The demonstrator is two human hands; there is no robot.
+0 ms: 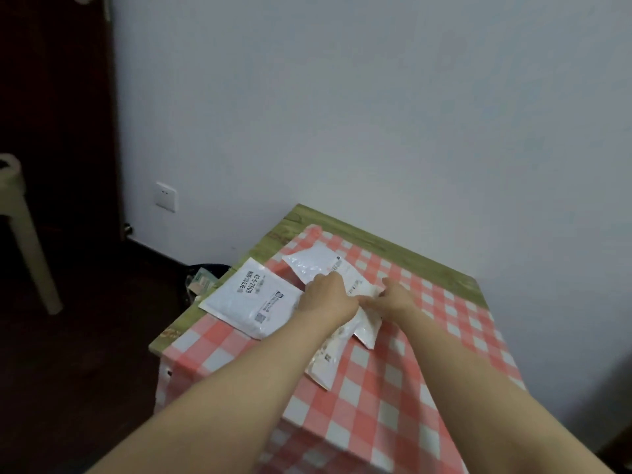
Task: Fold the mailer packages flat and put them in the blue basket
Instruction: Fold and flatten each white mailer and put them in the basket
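head | our left hand (pixel 326 295) presses flat on the middle mailer (pixel 342 289), right hand (pixel 393 297) pinches its edge | counter (pixel 444 336) centre | light, slippery, soft: we'd crease by edges | basket unseen

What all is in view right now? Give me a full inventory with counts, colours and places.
mailer packages: three visible, white; one flat at the table's left edge, one under the hands, one nearer the camera
tablecloth: one, red-and-white checked, over the table
table: one, wood-grain, against the wall
bin: one, dark, on the floor left of the table
stool: one, pale, far left
wall socket: one, white
blue basket: not in view
left hand: on the middle mailer
right hand: pinching the same mailer
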